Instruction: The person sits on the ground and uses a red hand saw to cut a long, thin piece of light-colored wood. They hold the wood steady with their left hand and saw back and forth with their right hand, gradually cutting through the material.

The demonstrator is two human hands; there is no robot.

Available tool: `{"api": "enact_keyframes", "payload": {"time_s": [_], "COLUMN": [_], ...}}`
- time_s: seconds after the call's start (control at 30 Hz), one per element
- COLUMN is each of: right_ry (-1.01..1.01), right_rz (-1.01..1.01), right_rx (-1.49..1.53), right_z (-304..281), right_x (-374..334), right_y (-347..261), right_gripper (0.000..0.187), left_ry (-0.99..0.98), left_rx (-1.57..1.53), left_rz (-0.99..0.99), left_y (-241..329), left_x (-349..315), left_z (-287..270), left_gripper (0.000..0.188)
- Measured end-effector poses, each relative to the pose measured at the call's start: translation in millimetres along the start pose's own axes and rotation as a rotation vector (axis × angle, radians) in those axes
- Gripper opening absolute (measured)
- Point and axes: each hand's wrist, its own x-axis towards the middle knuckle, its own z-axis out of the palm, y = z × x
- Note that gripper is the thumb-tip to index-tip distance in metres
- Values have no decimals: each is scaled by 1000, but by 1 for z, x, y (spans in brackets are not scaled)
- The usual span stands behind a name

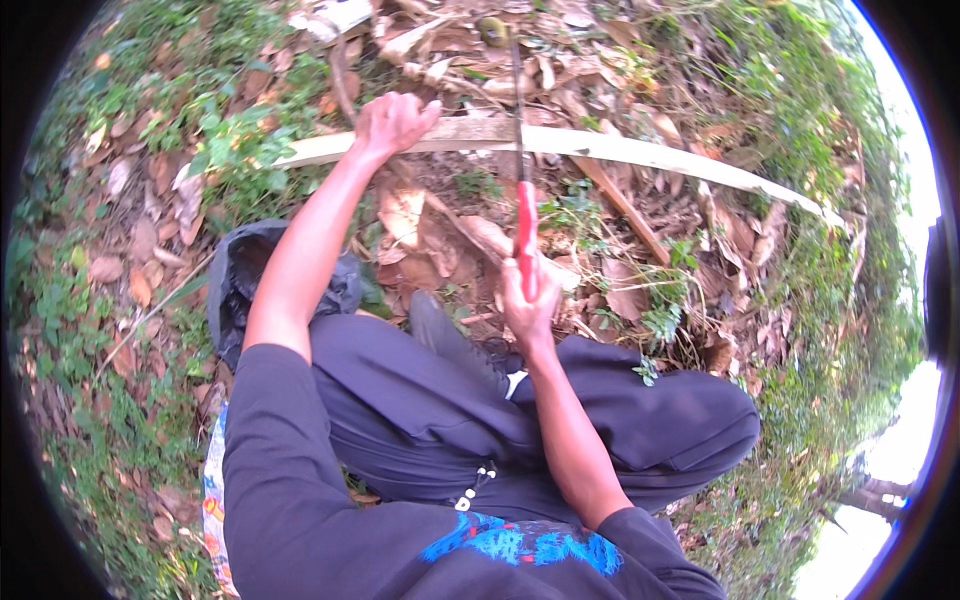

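The long pale strip of wood (600, 148) lies across the leaf-strewn ground (130, 250), running from beyond our left hand (392, 122) out to the far right. Our left hand is clamped on its near-left part, pinning it. The blade of the red-handled saw (523, 225) crosses the strip just right of that hand. Our right hand (528, 300) is closed around the saw's handle, nearer our body. A black bag (240, 275) sits under our left forearm; dry leaves and broken sticks crowd both hands.
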Motion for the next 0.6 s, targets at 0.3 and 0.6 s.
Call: {"api": "enact_keyframes", "payload": {"time_s": [0.3, 0.6], "right_ry": [-81, -79], "right_rz": [91, 37], "right_rx": [214, 92], "right_z": [-26, -25], "right_x": [-72, -39], "right_y": [-13, -1], "right_gripper": [10, 8], "left_ry": [214, -32], "left_rx": [-37, -395], "left_rz": [169, 52], "left_y": [-19, 23], "left_x": [-9, -89], "left_z": [17, -186], "left_gripper": [60, 47]}}
